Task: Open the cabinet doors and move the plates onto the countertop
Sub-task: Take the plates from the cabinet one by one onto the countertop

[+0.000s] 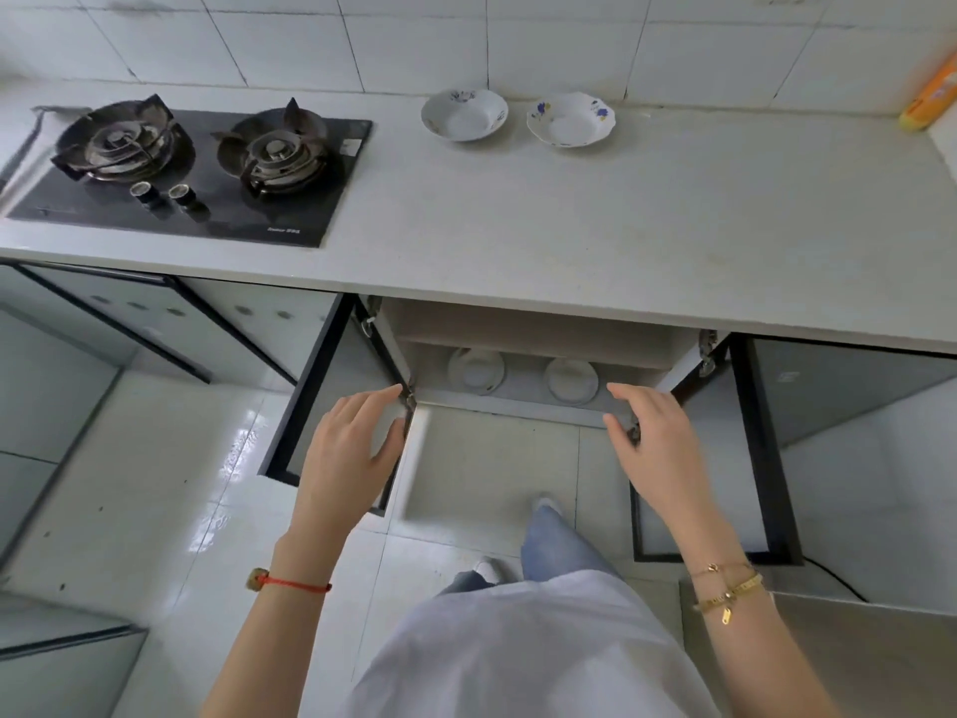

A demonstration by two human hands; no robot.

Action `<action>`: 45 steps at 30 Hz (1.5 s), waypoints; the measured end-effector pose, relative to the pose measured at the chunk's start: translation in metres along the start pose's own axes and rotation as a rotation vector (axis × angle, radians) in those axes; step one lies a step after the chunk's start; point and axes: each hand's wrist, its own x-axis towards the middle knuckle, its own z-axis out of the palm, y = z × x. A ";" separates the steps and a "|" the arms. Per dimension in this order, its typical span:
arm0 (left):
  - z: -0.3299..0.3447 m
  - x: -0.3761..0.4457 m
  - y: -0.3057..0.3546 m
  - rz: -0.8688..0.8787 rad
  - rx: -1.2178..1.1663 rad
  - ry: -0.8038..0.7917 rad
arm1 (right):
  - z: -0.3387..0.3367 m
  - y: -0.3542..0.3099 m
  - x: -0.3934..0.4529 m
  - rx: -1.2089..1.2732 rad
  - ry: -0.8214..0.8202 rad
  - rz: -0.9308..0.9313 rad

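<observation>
Reaching into the open cabinet, we find two plates, the left plate (476,370) and right plate (571,380), at twelve o'clock from our empty, loose-fingered hands: left hand (352,448) nearer one, right hand (652,432) the other; the bench (569,215) lies above.

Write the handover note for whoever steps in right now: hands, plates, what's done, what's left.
Left hand: open, holding nothing, fingers at the edge of the left cabinet door.
Right hand: open, holding nothing, beside the right cabinet door.
Both doors are swung open.
Two plates sit on the countertop near the wall: plate by the stove and plate with blue flowers.
Two plates are inside the cabinet on the lower shelf: left shelf plate and right shelf plate.
Done: doors opened, two plates on the counter.
Left: lift out the two shelf plates and set them on the countertop.
</observation>
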 end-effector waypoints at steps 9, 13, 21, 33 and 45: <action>0.000 -0.038 0.005 -0.068 -0.002 0.026 | -0.007 0.000 -0.024 0.003 -0.023 -0.036; 0.008 -0.040 0.018 -0.084 -0.001 0.041 | -0.012 0.006 -0.023 0.014 -0.045 -0.044; 0.027 -0.037 0.029 -0.155 -0.007 0.089 | -0.013 0.025 -0.011 0.030 -0.079 -0.078; 0.115 0.021 -0.019 -0.248 0.039 0.037 | 0.074 0.072 0.062 0.034 -0.149 -0.051; 0.355 0.106 -0.212 -0.268 0.088 -0.011 | 0.333 0.207 0.139 0.044 -0.202 0.015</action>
